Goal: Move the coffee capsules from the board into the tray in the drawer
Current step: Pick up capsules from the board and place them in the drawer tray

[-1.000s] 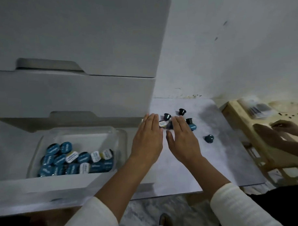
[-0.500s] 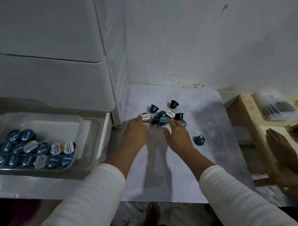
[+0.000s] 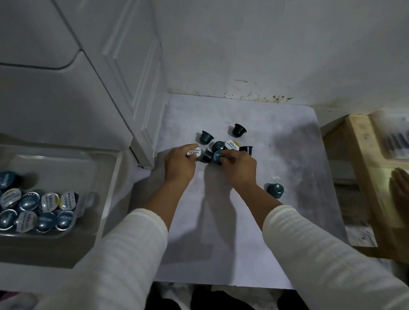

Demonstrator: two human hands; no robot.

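Several coffee capsules lie in a cluster (image 3: 221, 145) near the far middle of the pale board (image 3: 282, 221). My left hand (image 3: 179, 163) has its fingers closed around a white-lidded capsule (image 3: 194, 153) at the cluster's left edge. My right hand (image 3: 240, 166) pinches a teal-lidded capsule (image 3: 218, 156) in the cluster's middle. One teal capsule (image 3: 275, 190) lies alone to the right of my right wrist. At the left, the clear tray (image 3: 67, 159) in the open drawer (image 3: 111, 181) holds several capsules (image 3: 31, 209) lid-up.
A white cabinet (image 3: 117, 72) rises between the drawer and the board. The wall stands right behind the board. Another person's hand (image 3: 406, 194) rests on a wooden pallet (image 3: 371, 172) at the right, near a plastic-wrapped packet (image 3: 397, 141).
The view swung right and down, sliding the drawer to the left edge. Both hands went from flat above the cluster to fingers closed on capsules.
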